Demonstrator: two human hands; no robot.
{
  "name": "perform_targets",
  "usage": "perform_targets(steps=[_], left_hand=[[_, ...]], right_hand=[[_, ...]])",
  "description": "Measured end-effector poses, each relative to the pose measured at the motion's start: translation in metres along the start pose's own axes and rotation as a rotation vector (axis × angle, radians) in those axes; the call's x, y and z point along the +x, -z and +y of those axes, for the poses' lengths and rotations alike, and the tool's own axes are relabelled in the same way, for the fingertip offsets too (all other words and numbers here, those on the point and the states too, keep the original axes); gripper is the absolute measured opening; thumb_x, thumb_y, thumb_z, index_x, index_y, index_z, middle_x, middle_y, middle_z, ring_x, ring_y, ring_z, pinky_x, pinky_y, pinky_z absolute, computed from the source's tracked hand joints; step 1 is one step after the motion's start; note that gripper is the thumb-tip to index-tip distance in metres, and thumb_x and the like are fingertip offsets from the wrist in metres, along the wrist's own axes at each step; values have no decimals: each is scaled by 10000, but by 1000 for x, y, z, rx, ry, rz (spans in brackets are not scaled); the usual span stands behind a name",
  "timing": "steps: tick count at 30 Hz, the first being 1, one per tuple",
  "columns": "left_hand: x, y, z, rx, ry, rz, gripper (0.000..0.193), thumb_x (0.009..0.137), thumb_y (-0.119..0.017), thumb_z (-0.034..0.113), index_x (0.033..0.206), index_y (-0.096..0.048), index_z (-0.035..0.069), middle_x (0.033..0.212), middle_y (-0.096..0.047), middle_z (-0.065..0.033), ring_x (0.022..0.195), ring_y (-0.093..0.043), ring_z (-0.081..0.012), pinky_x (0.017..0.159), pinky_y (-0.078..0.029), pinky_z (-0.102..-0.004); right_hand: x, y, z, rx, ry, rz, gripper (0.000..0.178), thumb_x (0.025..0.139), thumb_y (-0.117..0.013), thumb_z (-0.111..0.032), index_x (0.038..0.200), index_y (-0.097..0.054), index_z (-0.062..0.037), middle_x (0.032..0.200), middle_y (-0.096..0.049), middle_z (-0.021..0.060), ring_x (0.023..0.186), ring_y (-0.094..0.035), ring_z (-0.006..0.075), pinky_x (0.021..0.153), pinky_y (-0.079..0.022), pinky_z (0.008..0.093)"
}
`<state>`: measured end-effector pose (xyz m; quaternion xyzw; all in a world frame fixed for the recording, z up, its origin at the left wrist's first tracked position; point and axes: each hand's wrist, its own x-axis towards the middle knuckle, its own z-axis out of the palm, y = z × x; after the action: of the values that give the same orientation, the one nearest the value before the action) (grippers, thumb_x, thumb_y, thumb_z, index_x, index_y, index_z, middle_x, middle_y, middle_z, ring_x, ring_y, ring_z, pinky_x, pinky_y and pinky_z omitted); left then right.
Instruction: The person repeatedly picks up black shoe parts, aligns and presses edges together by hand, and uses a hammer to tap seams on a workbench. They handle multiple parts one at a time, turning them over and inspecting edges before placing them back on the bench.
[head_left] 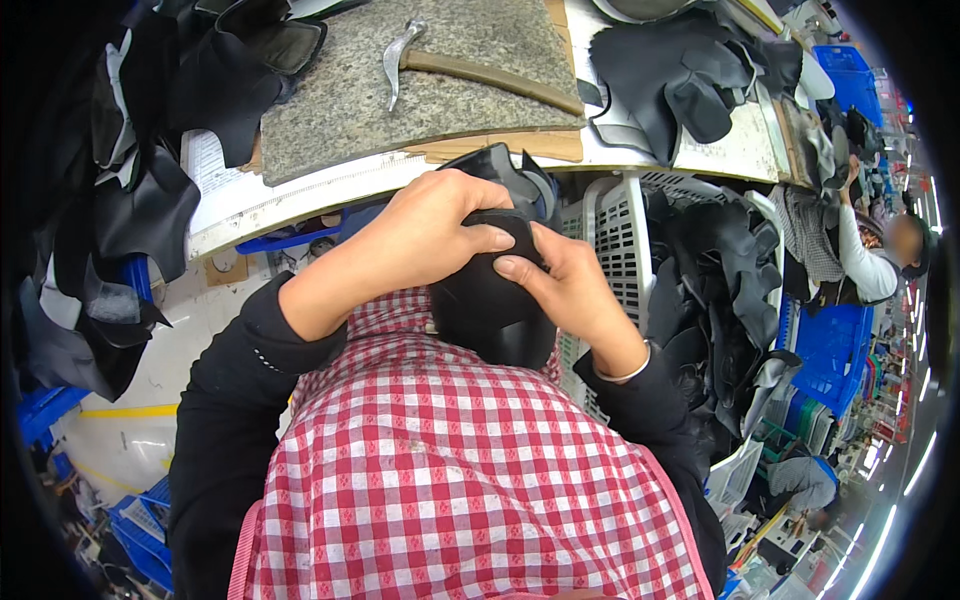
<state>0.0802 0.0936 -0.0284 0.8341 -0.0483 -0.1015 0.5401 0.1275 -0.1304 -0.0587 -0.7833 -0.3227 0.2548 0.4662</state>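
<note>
Over my lap I hold a black leather piece [485, 305], which looks like part of a shoe upper, between both hands. My left hand [425, 225] pinches its top edge, thumb on the near face and fingers curled behind. Close beside it, my right hand [575, 285] grips the same edge with its thumb pressed on the near face. More black leather [495, 165] rises behind my hands, against the table's front edge; whether it is the same piece I cannot tell. Beyond lies a hammer [485, 80] with a wooden handle, resting on a speckled stone slab [330, 120].
Black leather pieces are heaped at the table's left [225, 90] and right [680, 85]. A white plastic basket [615, 235] full of black pieces stands by my right arm. Blue crates [835, 350] stand farther right, where another person [865, 255] is seen.
</note>
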Motion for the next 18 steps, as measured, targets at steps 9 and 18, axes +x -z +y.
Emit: perform_targets(steps=[9, 18], left_hand=[[-14, -13, 0, -40, 70, 171, 169, 881, -763, 71, 997, -675, -14, 816, -686, -105, 754, -640, -176, 729, -518, -323], [-5, -30, 4, 123, -10, 188, 151, 869, -753, 123, 961, -693, 19, 912, -703, -125, 875, -612, -319, 832, -474, -398]], right_hand=[[-27, 20, 13, -123, 140, 58, 222, 937, -771, -224, 981, -676, -28, 895, -657, 140, 844, -672, 327, 752, -531, 386], [-26, 14, 32, -252, 322, 260, 345, 890, -780, -331, 896, -568, -59, 803, -617, 146, 790, -646, 384, 676, -500, 481]])
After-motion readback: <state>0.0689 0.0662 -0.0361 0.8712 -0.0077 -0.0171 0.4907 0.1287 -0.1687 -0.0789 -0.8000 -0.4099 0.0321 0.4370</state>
